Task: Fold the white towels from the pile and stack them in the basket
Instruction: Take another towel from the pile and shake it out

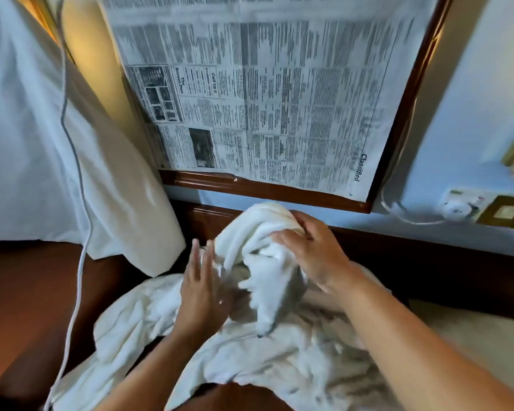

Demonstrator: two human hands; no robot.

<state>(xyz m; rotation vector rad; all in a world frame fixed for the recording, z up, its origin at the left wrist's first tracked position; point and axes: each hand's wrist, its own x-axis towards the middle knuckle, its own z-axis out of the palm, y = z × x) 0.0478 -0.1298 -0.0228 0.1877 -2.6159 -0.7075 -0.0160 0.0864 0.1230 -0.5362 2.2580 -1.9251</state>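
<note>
The fingers point(284, 241) of your right hand point(312, 252) are curling into a bunched white towel point(250, 232), gripping it and holding it up over the pile's 12 o'clock edge. The fingers point(196, 255) of your left hand point(201, 295) are lying straight and holding nothing at the towel's 9 o'clock side; blur is hiding whether they are touching it. Beneath, the pile point(279, 360) is lying crumpled. By my reading you are standing early in the task: the held towel is showing no fold yet, and nothing is looking stacked. The basket is not appearing anywhere in view, so what it is holding cannot be told. The pile's 6 o'clock edge is running out of frame, and its towel count is hard to make out.
</note>
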